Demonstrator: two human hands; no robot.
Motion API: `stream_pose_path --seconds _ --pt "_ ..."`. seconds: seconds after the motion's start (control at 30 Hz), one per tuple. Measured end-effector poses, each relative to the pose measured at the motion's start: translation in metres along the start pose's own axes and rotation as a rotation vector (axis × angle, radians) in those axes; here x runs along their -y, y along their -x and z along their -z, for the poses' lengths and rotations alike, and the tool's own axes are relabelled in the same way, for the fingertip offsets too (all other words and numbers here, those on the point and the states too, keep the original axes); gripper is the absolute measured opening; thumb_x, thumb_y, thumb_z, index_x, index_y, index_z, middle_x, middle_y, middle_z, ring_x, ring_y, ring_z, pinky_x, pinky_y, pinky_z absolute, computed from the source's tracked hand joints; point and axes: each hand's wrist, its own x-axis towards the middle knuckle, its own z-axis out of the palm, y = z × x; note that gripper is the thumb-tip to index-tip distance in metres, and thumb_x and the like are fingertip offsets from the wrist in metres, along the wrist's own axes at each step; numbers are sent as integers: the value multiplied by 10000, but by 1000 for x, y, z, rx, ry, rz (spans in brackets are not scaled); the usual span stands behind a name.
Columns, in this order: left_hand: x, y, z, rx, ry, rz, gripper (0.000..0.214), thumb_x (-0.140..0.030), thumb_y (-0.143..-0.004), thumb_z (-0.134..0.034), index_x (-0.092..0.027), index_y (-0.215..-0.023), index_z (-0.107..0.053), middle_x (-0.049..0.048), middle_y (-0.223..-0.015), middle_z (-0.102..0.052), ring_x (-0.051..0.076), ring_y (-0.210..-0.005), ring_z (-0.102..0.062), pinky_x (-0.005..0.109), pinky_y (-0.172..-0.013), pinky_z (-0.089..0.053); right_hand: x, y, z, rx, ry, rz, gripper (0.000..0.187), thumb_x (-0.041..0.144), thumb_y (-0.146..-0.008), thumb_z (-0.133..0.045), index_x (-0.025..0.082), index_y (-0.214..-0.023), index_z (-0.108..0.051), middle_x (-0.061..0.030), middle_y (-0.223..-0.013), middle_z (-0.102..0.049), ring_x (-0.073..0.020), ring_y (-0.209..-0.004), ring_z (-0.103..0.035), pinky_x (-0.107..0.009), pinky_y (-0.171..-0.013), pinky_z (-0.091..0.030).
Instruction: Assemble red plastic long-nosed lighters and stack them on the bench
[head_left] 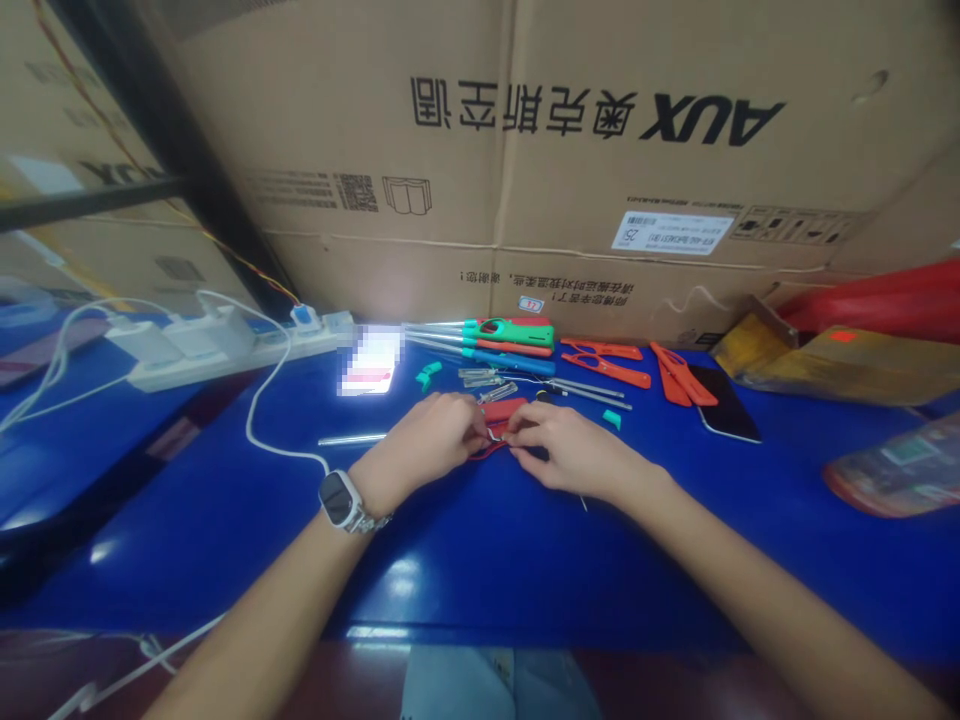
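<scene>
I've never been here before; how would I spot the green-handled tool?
Find the big cardboard box behind the blue table. At its foot, beyond the left hand, lies a bundle of long tools, metal rods pointing left. The green-handled tool has an oval opening in its green grip, unlike its red, orange and blue neighbours.

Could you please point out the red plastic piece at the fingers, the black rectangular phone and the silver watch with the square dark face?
Red plastic piece (505, 409): head view, its exposed upper part.
Black rectangular phone (730, 408): head view, its flat face.
Silver square-faced watch (340, 499): head view, its dark face.
</scene>
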Motion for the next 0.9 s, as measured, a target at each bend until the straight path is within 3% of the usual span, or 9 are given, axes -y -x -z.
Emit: stream_pose_path --seconds 0.33,0.57,0.77,0.9 --pt "-3 2 -1 34 47 -12 114 -261 -865 -653 -191 -875 -742 70 -917 -705 215 -819 -658 298 -689 -467 6 1 5 33 -89 -82 220 169 -921 -548 178 -969 -762 -94 -1053 -674 -211 -934 -651 -378 -889 -515" --pt "-13 5 -12 -28 -46 29 152 -152 -892 -587 -167 -802 -708 97 -919 -689 235 -873 -650 317 -726 -482 0 7 4 45 -254 -109 260 145 -884 -589 203 -1100 -720 -89 -1177 -623 -226 -1084 -615 -405 -998 -480" --pt "-11 4 -11 -133 -93 171 134 -275 -857 -687 -157 -803 -717 98 -886 -679 227 -795 -634 334 -715 -501 5 7 -4 -22 -261 -175 253 236 -936 -561 203 -1139 -708 -92 -1160 -625 -224 -1076 -605 -413 -1002 -471" --pt "-10 3 -13 -113 -107 138 161 -252 -871 -659 -148 -756 -700 101 -853 -673 225 -784 -630 333 -712 -496 9 7 -6 -24 -261 -198 264 241 -936 -557 187 -1157 -693 -94 -1169 -613 -221 -1112 -589 -403 -1029 -455"
